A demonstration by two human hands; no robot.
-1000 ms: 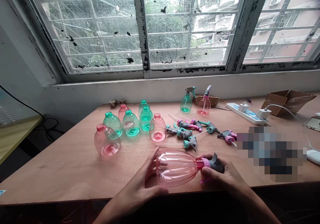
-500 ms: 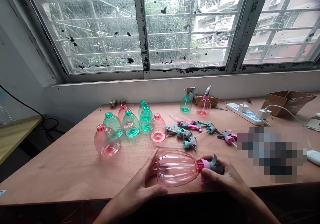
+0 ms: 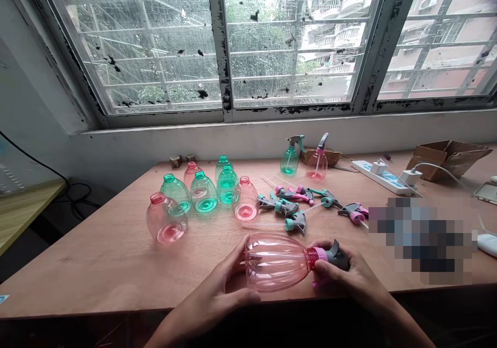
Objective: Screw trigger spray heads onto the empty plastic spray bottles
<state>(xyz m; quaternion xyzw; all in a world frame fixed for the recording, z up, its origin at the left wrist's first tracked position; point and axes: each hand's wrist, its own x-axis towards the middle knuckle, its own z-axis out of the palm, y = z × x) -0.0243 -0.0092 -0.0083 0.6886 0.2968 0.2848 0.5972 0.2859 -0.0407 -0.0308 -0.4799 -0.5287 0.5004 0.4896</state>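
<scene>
A clear pink spray bottle (image 3: 277,262) lies sideways in my hands near the table's front edge, its neck pointing right. My left hand (image 3: 229,280) cups the bottle's base, thumb below and fingers partly hidden behind it. The thumb and fingers of my right hand (image 3: 345,275) grip the grey trigger sprayer (image 3: 337,256), whose pink collar sits at the bottle's neck. Whether the collar is fully tight I cannot tell. Beyond the bottle lie several loose sprayer heads (image 3: 295,222) in grey with teal or pink, some with tubes.
Several open pink and green bottles (image 3: 204,195) stand at centre left. A green spray bottle (image 3: 289,160) and a pink one (image 3: 317,164), both with heads on, stand at the back. A power strip (image 3: 382,177), a cardboard box (image 3: 437,161) and a blurred patch are on the right.
Both hands and the pink bottle have shifted very slightly to the right. The grip of each hand looks the same, and the other things have stayed put.
</scene>
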